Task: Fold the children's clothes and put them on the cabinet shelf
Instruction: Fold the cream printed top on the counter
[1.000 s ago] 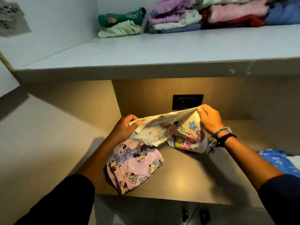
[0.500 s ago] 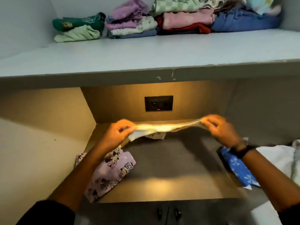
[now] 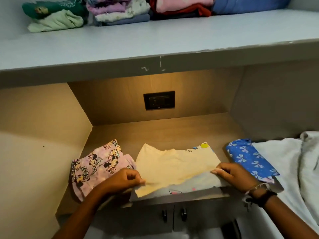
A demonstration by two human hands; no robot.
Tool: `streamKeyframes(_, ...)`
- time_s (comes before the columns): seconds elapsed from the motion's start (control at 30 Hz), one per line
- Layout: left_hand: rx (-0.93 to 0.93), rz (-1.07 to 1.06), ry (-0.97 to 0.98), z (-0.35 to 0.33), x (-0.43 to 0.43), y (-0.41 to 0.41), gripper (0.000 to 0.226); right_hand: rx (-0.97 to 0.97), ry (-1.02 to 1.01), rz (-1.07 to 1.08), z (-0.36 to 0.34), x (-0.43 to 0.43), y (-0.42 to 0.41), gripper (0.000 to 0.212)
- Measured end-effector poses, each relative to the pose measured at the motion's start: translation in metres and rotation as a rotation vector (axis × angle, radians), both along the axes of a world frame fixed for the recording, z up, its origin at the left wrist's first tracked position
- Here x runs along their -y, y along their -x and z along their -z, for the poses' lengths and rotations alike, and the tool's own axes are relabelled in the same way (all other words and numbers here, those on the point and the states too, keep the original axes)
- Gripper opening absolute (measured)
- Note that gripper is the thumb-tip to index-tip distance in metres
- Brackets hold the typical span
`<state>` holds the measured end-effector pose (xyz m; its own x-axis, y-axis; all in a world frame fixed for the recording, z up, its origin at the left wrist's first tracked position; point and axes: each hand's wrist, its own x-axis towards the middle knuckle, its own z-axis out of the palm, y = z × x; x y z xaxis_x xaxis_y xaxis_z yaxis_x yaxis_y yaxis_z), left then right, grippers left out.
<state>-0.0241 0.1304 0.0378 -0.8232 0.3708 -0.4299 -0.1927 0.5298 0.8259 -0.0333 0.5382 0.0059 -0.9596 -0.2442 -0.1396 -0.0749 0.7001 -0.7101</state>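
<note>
Children's clothes fill my view on two levels. The largest element I see is the grey cabinet shelf (image 3: pixel 155 40) across the top, carrying folded stacks along its back edge: a green pile (image 3: pixel 55 16) at left, a purple-and-white pile (image 3: pixel 119 11) beside it, then a pink-and-red pile (image 3: pixel 183 6) and a blue pile (image 3: pixel 250 4). Below it lies the lit wooden counter (image 3: pixel 172 130), with a black wall socket (image 3: pixel 159 100) on its back panel. A white cloth (image 3: pixel 284 161) lies at far right. Centred on the counter, the cream shirt (image 3: pixel 174 164) lies flat, print side down. A lilac cartoon-print garment (image 3: pixel 96 166) sits just left of it, a blue bow-print garment (image 3: pixel 250 157) just right. My left hand (image 3: pixel 120 181) and right hand (image 3: pixel 236 175), well apart, each pinch the shirt's near edge.
</note>
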Motion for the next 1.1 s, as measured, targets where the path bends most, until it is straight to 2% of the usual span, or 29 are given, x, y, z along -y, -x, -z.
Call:
streamKeyframes(0.1,0.188,-0.115,-0.107,-0.007,-0.004,0.034,0.029,-0.028,-0.009,0.061,-0.019,0.011,0.035,0.042)
streamKeyframes(0.17,0.297,-0.271,-0.137,0.002,-0.009,0.063,0.030,-0.027,-0.062,0.087,-0.026,0.021,0.063,0.035)
streamKeyframes(0.3,0.382,-0.547,-0.175,0.026,-0.023,0.099,0.038,-0.009,-0.375,0.102,-0.018,0.029,0.116,0.026)
streamKeyframes(0.37,0.354,-0.608,-0.163,0.030,-0.030,0.107,0.047,-0.137,-0.542,0.176,-0.010,0.028,0.127,0.042)
streamKeyframes(0.43,0.199,-0.703,-0.064,0.035,-0.034,0.105,0.053,-0.293,-0.483,0.278,-0.006,0.034,0.118,0.048)
streamKeyframes(0.5,-0.051,-0.753,0.065,0.041,-0.039,0.095,0.056,-0.428,-0.413,0.264,-0.003,0.047,0.096,0.040)
streamKeyframes(0.57,-0.327,-0.606,0.336,0.049,-0.045,0.074,0.059,-0.427,-0.423,0.190,0.002,0.062,0.069,0.038)
streamKeyframes(0.63,-0.606,-0.230,0.601,0.055,-0.047,0.058,0.060,-0.253,-0.497,0.140,0.012,0.076,0.046,0.050)
streamKeyframes(0.67,-0.658,-0.005,0.687,0.054,-0.047,0.052,0.061,-0.126,-0.537,0.132,0.019,0.080,0.040,0.061)
streamKeyframes(0.73,-0.590,0.290,0.805,0.055,-0.042,0.045,0.087,0.103,-0.596,0.144,0.033,0.083,0.036,0.084)
streamKeyframes(0.8,-0.458,0.349,0.847,0.059,-0.039,0.039,0.112,0.190,-0.644,0.137,0.042,0.082,0.045,0.091)
streamKeyframes(0.87,-0.399,0.359,0.857,0.054,-0.047,0.031,0.106,0.201,-0.666,0.105,0.044,0.079,0.065,0.087)
streamKeyframes(0.97,-0.378,0.450,0.896,0.037,-0.077,0.007,0.077,0.136,-0.765,0.021,0.043,0.070,0.111,0.077)
streamKeyframes(1.1,-0.496,0.566,0.760,0.030,-0.118,-0.032,0.076,0.054,-0.884,-0.237,0.037,0.065,0.170,0.064)
